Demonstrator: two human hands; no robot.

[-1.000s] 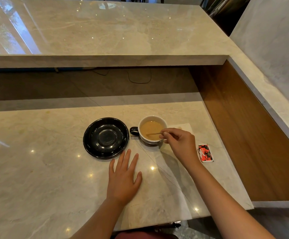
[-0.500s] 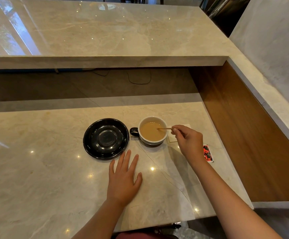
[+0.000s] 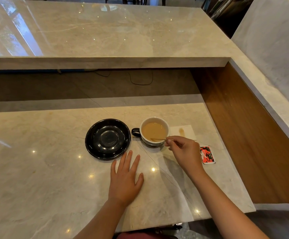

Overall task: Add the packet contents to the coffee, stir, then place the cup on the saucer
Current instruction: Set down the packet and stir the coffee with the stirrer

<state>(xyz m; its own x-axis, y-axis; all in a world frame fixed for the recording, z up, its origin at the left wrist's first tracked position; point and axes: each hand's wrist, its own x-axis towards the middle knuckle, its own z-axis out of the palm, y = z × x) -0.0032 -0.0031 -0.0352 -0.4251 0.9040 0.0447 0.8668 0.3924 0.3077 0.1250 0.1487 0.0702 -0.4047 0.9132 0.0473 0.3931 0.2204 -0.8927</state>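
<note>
Glossy marble counter (image 3: 36,169) (raised ledge (image 3: 105,40) behind), wood side panel (image 3: 243,135).

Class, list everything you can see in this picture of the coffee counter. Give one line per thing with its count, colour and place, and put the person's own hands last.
saucer: one, glossy black, on the lower counter left of the cup, nothing on it.
cup: one, white inside with a dark handle pointing toward the saucer, on the counter, holding light brown coffee.
stir stick: one, thin and tan, tip in the coffee.
napkin: one, white with a brown stain, right of the cup.
packet: one, red with black and white print, flat on the counter right of the right hand.
counter: one, beige marble, with a raised ledge behind.
cable: one, dark, under the ledge.
left hand: flat on the counter, fingers spread.
right hand: pinching the stir stick.
</note>
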